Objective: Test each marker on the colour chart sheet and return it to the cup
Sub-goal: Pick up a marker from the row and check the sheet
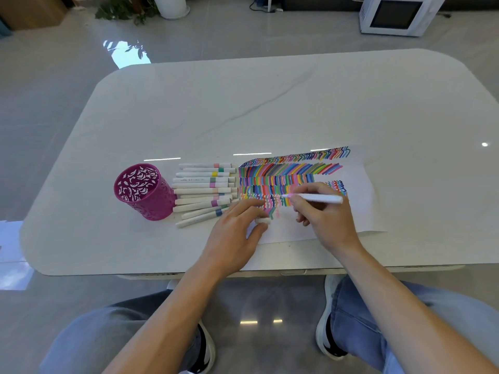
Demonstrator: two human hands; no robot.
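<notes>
The right hand (pixel 324 214) is pinching the marker (pixel 318 197) over the colour chart sheet (pixel 361 211), tip pointing to 9 o'clock. The left hand (pixel 235 228), nearer the cup (pixel 145 191) at 9 o'clock, is pinching the cap (pixel 262 220).

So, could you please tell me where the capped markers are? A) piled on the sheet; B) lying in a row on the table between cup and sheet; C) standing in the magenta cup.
B: the capped markers lie side by side on the table, between the magenta cup and the colour chart sheet.
</notes>
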